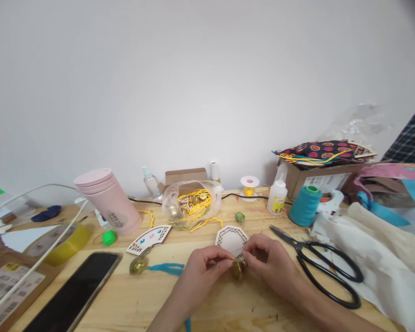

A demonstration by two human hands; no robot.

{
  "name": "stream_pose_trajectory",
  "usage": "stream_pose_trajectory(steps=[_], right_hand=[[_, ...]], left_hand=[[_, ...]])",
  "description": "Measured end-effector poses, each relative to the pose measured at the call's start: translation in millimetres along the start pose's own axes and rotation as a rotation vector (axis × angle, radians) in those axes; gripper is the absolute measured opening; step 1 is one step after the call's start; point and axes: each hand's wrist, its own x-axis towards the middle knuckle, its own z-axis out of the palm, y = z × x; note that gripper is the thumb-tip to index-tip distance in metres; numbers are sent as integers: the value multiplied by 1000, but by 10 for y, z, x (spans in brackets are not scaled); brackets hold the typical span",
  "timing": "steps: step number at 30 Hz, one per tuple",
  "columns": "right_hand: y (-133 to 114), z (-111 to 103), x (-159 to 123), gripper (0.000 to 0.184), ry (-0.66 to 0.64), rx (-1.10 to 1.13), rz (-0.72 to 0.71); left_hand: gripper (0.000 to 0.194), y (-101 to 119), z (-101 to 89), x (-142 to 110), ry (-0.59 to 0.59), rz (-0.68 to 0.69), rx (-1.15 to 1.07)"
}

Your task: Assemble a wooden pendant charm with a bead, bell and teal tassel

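My left hand (209,267) pinches at the top of a small gold bell (237,271), thumb and forefinger together. Close on the bell's other side, my right hand (268,260) also has its fingertips pressed together; what lies in them is too small to make out. Just beyond the fingertips lies an octagonal wooden panel (231,240) with a lattice border and a pale centre, its lower edge partly hidden. Yellow cord (209,222) runs from its top. Blue strands show under my left forearm. To the left rests a fan-shaped wooden panel (149,240) with another gold bell (137,265) and a blue tassel (168,268).
Black-handled scissors (318,258) lie right of my right hand, near white cloth (359,263). Behind stand a glue bottle (277,197), teal thread cone (305,206), yellow thread spool (249,188) and plastic bag of bells (174,203). A phone (76,293) and pink tumbler (107,200) are left.
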Motion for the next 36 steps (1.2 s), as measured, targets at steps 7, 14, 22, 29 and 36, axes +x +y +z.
stream_pose_trajectory(steps=[7,14,22,29,36], right_hand=[[-71,-9,-2,15,24,128,-61],[-114,-16,-12,15,20,157,-123],[-117,-10,-46,16,-14,170,-181],[-119,-18,-39,18,-5,137,-204],[-117,-7,-34,16,-27,290,-80]], left_hand=[[11,52,23,-21,22,84,51],[9,70,63,-25,4,100,-39],[9,94,98,-27,-26,10,-176],[8,91,99,-24,-43,47,-129],[7,42,116,-9,-5,56,-193]])
